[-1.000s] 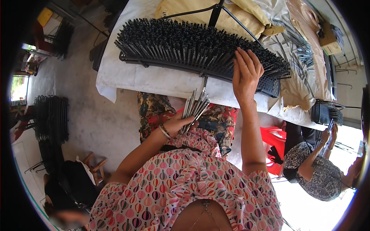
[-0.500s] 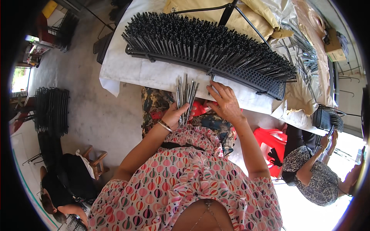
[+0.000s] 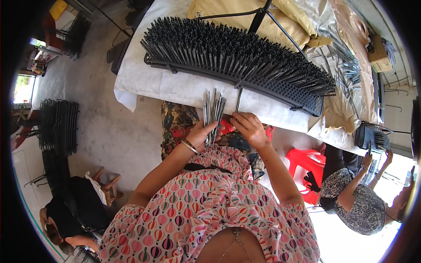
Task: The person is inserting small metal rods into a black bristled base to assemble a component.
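Note:
My left hand (image 3: 202, 133) is closed round a bundle of thin metal rods (image 3: 214, 107), which stick up from the fist in front of my lap. Just right of it, my right hand (image 3: 252, 129) pinches the lower end of a single metal rod (image 3: 239, 100). The rod's upper end reaches the near edge of a long black perforated rack (image 3: 312, 104) on the table. Densely packed dark rods (image 3: 237, 50) stand in this rack; several rows of open holes show at its near side and right end.
White cloth covers the table (image 3: 193, 83), with tan sacks (image 3: 245, 17) behind the rack. Loose rods (image 3: 348, 70) lie at the far right. A co-worker (image 3: 359, 201) handles rods near a red plastic chair (image 3: 305, 168). Another person (image 3: 81, 206) sits lower left, near hanging dark racks (image 3: 59, 127).
My right hand has drawn down and slightly left, from the rack's edge toward the bundle, and its fingers have closed on the lower end of a rod. The left hand stays nearly still.

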Available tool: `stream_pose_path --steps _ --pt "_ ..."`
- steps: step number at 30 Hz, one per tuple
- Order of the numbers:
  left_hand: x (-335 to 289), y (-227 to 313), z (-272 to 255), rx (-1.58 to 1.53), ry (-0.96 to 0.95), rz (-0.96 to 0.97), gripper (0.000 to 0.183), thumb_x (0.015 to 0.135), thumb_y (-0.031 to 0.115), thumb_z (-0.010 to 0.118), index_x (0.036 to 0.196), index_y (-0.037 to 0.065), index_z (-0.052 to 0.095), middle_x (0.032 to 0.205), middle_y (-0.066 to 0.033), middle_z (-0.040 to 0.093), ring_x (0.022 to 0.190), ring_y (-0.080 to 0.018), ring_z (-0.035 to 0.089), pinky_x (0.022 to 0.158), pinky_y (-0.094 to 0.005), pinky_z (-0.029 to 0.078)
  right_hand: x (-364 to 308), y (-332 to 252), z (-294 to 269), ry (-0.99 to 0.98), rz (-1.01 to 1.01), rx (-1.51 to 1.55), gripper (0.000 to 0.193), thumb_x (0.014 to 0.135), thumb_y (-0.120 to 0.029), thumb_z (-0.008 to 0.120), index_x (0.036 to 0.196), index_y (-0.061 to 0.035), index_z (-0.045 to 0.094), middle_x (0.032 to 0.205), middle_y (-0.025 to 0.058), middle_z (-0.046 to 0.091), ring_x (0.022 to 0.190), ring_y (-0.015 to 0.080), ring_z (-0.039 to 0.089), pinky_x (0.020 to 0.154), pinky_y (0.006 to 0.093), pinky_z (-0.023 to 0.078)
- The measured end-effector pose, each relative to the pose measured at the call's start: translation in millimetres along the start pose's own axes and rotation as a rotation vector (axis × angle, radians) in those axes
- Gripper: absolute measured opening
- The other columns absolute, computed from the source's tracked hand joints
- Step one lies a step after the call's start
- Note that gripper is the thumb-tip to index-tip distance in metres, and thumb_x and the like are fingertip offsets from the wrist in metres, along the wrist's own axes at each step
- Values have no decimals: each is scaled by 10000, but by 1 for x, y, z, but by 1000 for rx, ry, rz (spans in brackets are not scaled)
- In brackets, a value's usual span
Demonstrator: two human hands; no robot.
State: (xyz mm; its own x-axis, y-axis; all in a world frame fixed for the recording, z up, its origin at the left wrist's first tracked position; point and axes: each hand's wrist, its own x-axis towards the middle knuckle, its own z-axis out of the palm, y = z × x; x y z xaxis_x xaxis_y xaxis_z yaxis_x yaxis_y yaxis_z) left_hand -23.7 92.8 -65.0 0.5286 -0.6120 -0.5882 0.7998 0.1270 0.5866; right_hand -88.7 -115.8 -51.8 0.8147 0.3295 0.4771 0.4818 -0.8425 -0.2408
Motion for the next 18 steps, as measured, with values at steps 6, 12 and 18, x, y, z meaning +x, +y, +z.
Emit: stream_pose_path --steps 6,12,18 --pt "0 -1 4 7 9 -2 209 890 203 557 1037 60 526 883 -91 641 725 -157 624 604 -286 528 -6 -1 3 36 -40 1 339 682 -105 539 1006 -43 619 1123 82 566 1010 227 544 845 352 460" --pt "3 -5 2 9 16 -16 211 889 194 556 1046 59 520 880 -93 641 719 -159 626 597 -287 530 6 2 6 61 81 -28 376 664 -92 620 1039 -69 611 1122 93 555 1008 249 543 831 358 461" --pt "2 -4 0 -1 24 -19 210 886 193 555 1044 59 521 879 -110 644 719 -183 636 607 -302 538 5 12 14 57 55 19 358 665 -84 617 1022 -63 608 1092 98 555 988 254 552 826 355 458"
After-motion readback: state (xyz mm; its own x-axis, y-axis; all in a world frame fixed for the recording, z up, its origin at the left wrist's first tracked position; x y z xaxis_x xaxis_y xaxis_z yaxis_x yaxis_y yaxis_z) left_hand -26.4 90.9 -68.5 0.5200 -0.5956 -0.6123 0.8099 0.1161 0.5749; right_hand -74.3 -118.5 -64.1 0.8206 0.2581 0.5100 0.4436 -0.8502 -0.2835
